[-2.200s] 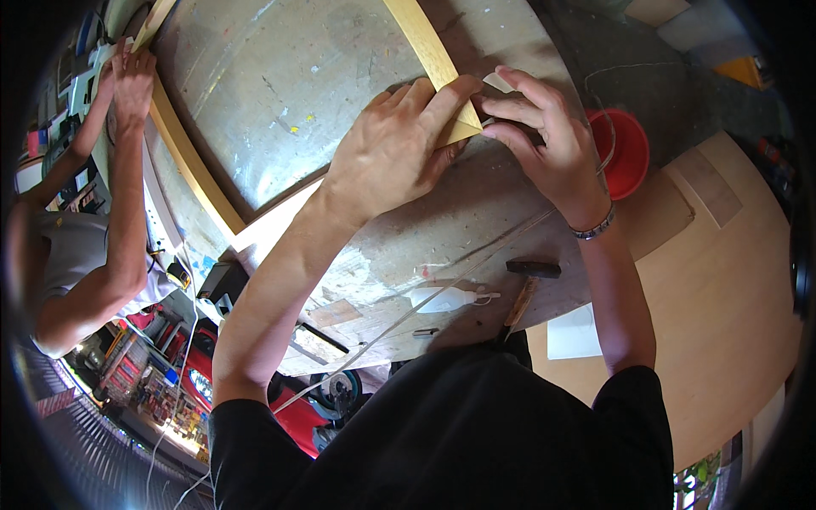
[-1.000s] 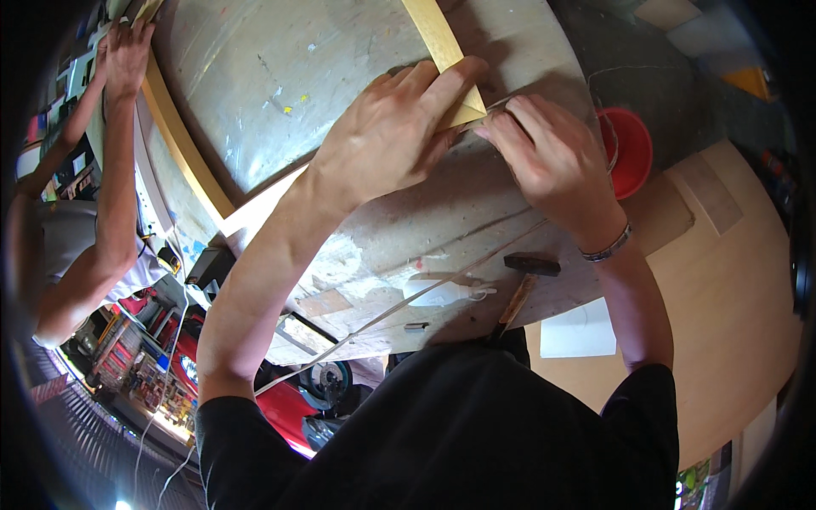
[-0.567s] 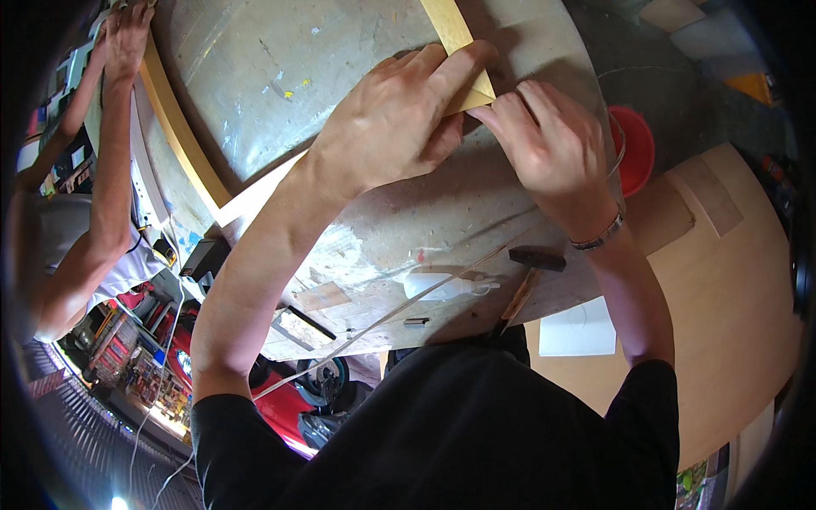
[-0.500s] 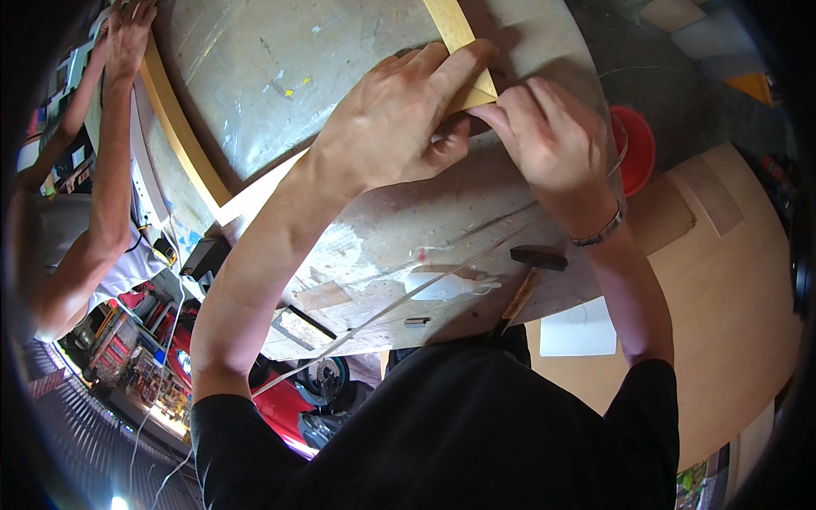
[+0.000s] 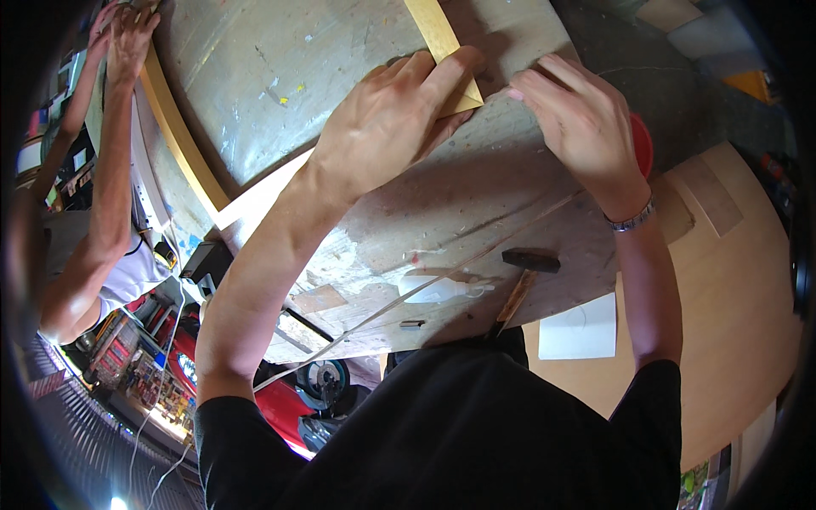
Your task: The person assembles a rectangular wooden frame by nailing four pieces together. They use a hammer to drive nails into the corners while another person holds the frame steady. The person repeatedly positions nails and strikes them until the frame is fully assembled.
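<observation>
A wooden frame (image 5: 180, 140) lies on the paint-stained table (image 5: 280, 51). My left hand (image 5: 387, 127) is closed round its near right corner, thumb and fingers on either side of the wood; the mitred joint shows beyond my fingertips. Just right of that corner, apart from it, my right hand (image 5: 582, 119) has its fingers drawn together in a pinch. Anything between those fingertips is too small to make out. A thin cord (image 5: 399, 299) crosses the table from lower left, passing below my right hand.
A hammer (image 5: 531, 261), a white squeeze bottle (image 5: 438, 289) and a small metal piece (image 5: 412, 325) lie near the table's front edge. A red bucket (image 5: 643, 144) and a brown board (image 5: 731, 280) are at right. Another person's hands (image 5: 129, 38) are at the frame's far left.
My right hand has moved right, away from the frame corner it was touching. The corner under my left hand has shifted slightly left, and that hand keeps its grip.
</observation>
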The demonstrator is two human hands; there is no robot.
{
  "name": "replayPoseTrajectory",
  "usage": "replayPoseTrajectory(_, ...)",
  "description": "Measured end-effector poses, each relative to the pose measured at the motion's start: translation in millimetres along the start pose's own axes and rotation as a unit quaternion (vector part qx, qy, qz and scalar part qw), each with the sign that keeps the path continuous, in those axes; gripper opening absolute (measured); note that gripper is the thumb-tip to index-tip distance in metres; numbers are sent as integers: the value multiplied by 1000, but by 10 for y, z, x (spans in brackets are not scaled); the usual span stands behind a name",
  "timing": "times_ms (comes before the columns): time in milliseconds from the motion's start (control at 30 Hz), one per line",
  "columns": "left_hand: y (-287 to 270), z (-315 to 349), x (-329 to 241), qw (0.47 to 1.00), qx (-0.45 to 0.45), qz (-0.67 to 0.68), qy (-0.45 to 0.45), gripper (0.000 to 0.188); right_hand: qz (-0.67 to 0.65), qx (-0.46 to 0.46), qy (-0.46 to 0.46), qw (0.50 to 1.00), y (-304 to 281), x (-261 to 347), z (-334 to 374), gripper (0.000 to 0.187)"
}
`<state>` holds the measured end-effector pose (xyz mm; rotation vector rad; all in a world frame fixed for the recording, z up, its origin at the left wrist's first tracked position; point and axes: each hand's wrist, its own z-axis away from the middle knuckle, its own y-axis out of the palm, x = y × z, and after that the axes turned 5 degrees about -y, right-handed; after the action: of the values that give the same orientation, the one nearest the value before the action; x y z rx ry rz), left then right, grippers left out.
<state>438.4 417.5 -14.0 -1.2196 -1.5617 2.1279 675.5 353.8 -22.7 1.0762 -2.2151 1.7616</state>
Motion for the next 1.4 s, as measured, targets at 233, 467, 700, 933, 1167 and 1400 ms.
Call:
replayPoseTrajectory(233, -50, -9, -20, 1000, -2, 24, 6, 59, 42, 60, -27, 997, -1, -31, -236, 7)
replayPoseTrajectory(467, -112, -7, -44, 999, 26, 30, -12, 65, 29, 108, -52, 992, -237, -116, -211, 5)
replayPoseTrajectory(700, -131, -9, -47, 999, 36, 39, -8, 73, 39, 109, -62, 991, -200, -131, -270, 9)
replayPoseTrajectory(933, -162, -20, -55, 996, 41, 76, -23, 69, 57, 72, -66, 994, -86, -70, -273, 11)
replayPoseTrajectory(1167, -228, -25, -95, 993, 60, 92, -42, 72, 59, 28, -46, 997, -36, -5, -220, 14)
replayPoseTrajectory(1400, -287, -38, -144, 971, 82, 192, -113, 65, -313, -31, 325, 892, 1, 160, -73, 21)
